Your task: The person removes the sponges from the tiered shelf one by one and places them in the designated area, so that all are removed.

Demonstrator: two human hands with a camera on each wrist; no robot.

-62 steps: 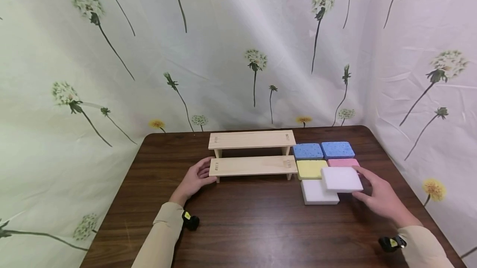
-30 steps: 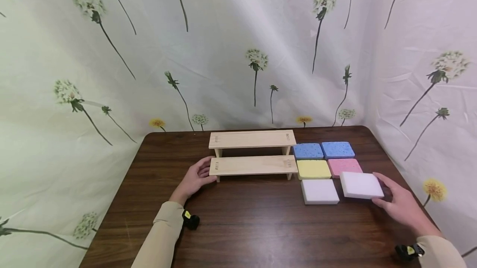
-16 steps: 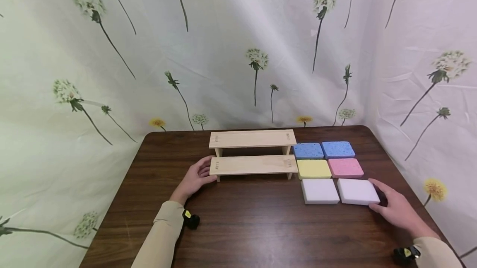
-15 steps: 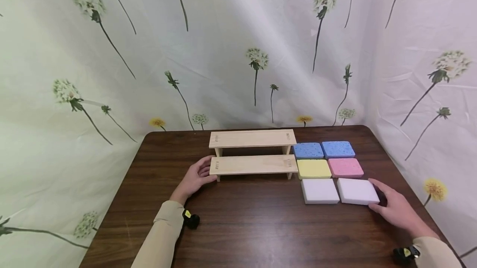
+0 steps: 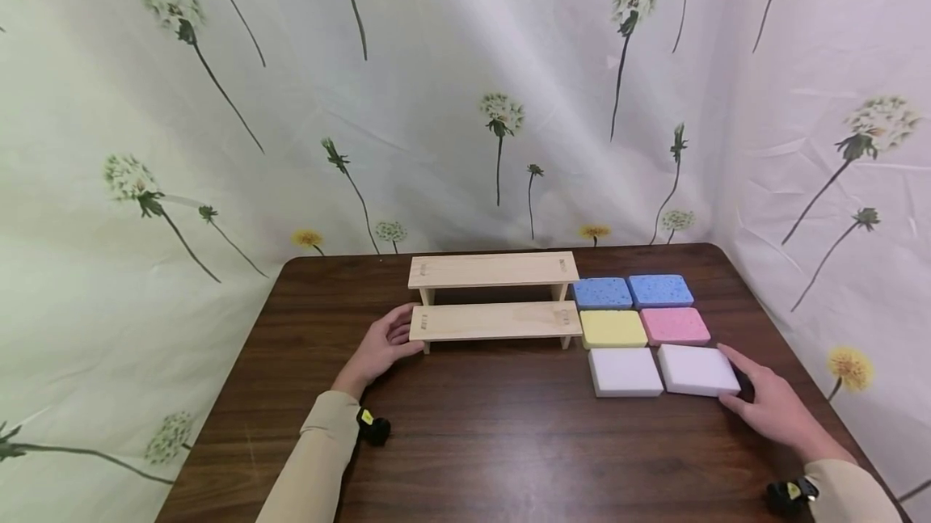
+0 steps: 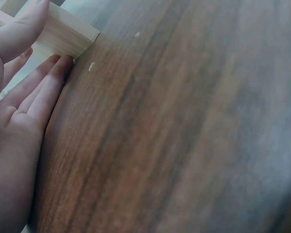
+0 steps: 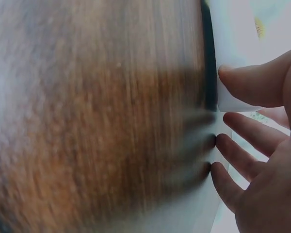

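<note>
In the head view my left hand (image 5: pixel 380 349) holds the left end of the front wooden stand (image 5: pixel 502 322), thumb at the front corner, fingers further back. Its fingertips meet the pale leg (image 6: pixel 70 36) in the left wrist view. On the right, my right hand (image 5: pixel 773 403) grips the right end of a white sponge (image 5: pixel 698 369) between thumb and forefinger. The other fingers (image 7: pixel 237 154) are spread beside it, tips at the table. Left of that sponge lies a second white sponge (image 5: pixel 625 371), a narrow gap between them.
Behind the white sponges lie a yellow sponge (image 5: pixel 613 329) and a pink sponge (image 5: pixel 674 326), then a left blue sponge (image 5: pixel 602 292) and a right blue sponge (image 5: pixel 660 290). A back wooden stand (image 5: pixel 494 269) is behind the front one on the brown table (image 5: pixel 509 434). Flower-patterned curtains (image 5: pixel 436 127) surround the table.
My right hand has carried the white sponge rightward off the other white one and lowered it in line beside it. The last half second shows almost no movement; my left hand stays put.
</note>
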